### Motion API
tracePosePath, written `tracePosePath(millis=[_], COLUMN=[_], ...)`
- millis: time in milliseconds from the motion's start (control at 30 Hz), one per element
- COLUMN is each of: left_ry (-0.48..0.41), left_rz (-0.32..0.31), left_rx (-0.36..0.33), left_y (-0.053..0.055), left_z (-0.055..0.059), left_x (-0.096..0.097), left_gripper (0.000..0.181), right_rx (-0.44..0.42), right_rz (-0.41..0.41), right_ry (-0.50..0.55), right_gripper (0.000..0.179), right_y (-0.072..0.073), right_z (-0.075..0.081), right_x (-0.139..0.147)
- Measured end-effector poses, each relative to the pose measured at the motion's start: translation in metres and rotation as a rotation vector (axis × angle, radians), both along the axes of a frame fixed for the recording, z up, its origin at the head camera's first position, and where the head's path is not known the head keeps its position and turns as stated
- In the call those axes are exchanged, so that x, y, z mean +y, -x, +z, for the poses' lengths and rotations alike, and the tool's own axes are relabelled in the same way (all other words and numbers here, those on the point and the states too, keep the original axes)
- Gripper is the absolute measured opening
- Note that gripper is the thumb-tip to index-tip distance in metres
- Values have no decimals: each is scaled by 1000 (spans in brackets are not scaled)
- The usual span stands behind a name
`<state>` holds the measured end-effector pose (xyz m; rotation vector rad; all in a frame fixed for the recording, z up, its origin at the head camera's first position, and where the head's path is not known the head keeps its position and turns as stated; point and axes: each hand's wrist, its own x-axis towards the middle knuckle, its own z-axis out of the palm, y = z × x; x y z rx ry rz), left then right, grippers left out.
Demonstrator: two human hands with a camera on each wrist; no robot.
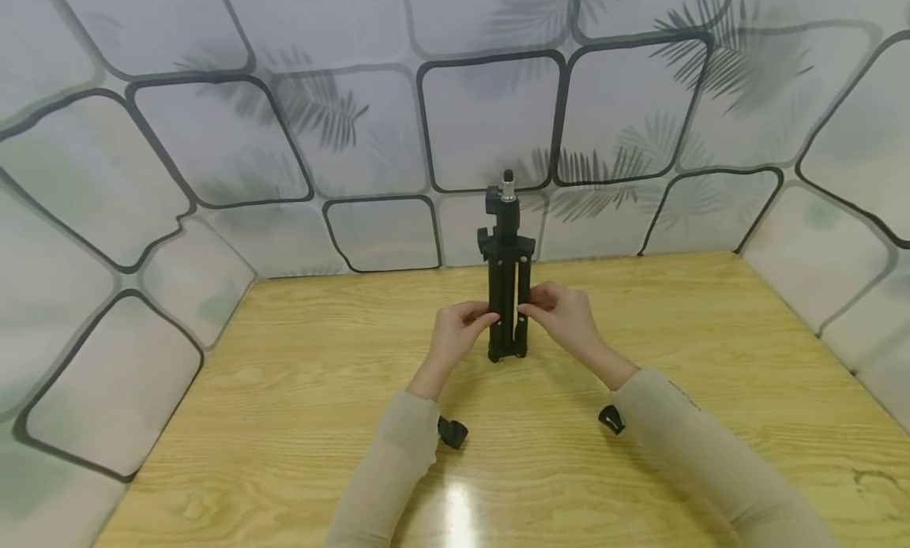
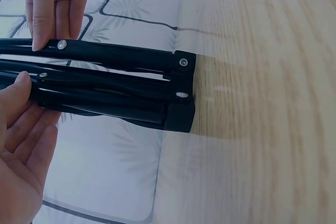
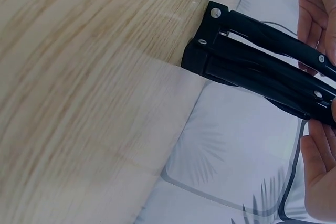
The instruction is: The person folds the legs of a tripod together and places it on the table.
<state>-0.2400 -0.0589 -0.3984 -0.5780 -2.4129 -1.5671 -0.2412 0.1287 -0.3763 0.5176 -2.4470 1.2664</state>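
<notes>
Wooden table [image 1: 284, 390], tripod [image 1: 507, 250] (upright), gripping hands [image 1: 453, 335] [image 1: 569, 319]

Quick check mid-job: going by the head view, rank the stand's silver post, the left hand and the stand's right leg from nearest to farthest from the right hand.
1. Right leg: touching the right hand.
2. Left hand: across the stand, at its left leg.
3. Silver post: above both hands, near the stand's top.

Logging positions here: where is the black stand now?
Head view: the black stand is upright on the table, just right of centre, between the left hand and right hand.
</notes>
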Motion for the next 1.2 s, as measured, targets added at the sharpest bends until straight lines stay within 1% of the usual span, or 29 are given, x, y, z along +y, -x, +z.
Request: tracePosePath(millis=[267, 433, 533, 600, 700, 800, 900, 1000, 1100, 1200], left_ry=[-3, 3, 12, 18, 23, 22, 20, 21, 18, 19], left_rz=[4, 12, 13, 14, 20, 20, 16, 16, 17, 20], left_rx=[0, 2, 3, 3, 5, 5, 2, 1, 4, 4], left_y=[1, 3, 3, 3, 3, 2, 2, 2, 1, 1], left_z=[1, 0, -1, -1, 0, -1, -1, -1, -1, -1], left_x=[0, 0, 1, 1, 1, 1, 1, 1, 1, 1], left_gripper=[24, 24, 24, 25, 25, 25, 25, 25, 25, 24], right_rx=[3, 7, -4, -36, -121, -193, -213, -230, -264, -272], right_rz=[4, 14, 26, 36, 72, 105, 113, 142, 168, 186], right_ry=[11, 1, -26, -61, -134, -199, -248, -268, -272, -303], right_gripper=[20, 19, 22, 26, 31, 31, 28, 27, 28, 28], right_y=[0, -1, 0, 0, 2, 4, 6, 10, 13, 15], right_z=[-2, -2, -3, -4, -6, -9, -11, -16, -21, -26], right_x=[0, 1, 2, 4, 5, 6, 5, 4, 3, 2])
